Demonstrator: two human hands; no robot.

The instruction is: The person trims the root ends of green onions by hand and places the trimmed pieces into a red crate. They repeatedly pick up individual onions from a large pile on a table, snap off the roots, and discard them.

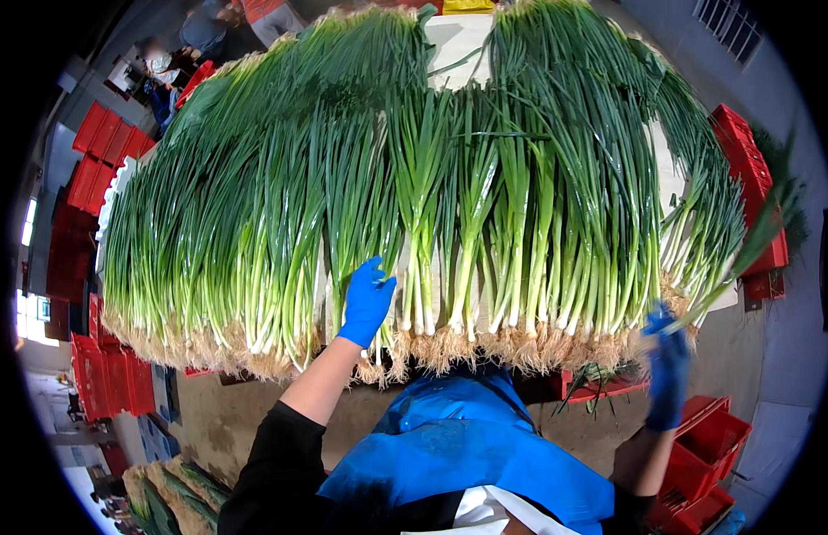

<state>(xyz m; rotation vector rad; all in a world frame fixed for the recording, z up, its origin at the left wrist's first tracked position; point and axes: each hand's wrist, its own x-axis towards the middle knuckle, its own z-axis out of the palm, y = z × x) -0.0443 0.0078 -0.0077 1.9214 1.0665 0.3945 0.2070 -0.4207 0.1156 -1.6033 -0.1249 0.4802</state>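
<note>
Long rows of green onions [280, 200], with white stems and fibrous roots towards me, cover a pale table [457, 47]. Over the near row, left of centre, my left hand [368, 304] in a blue glove touches or hovers above the stems; its fingers are partly curled, and whether they grip anything is unclear. At the right end of the table my right hand [668, 364], also blue-gloved and blurred by motion, is closed around a green onion [715, 294] whose leaves point up and to the right. A smaller group of thinner green onions [705, 241] lies beside it.
Red plastic crates stand at the left [113, 374], the right [748, 174] and the lower right [708, 448]. A red crate with leaf scraps [608, 388] is under the near table edge. More green onions [167, 495] lie at the lower left. Several people are at the upper left.
</note>
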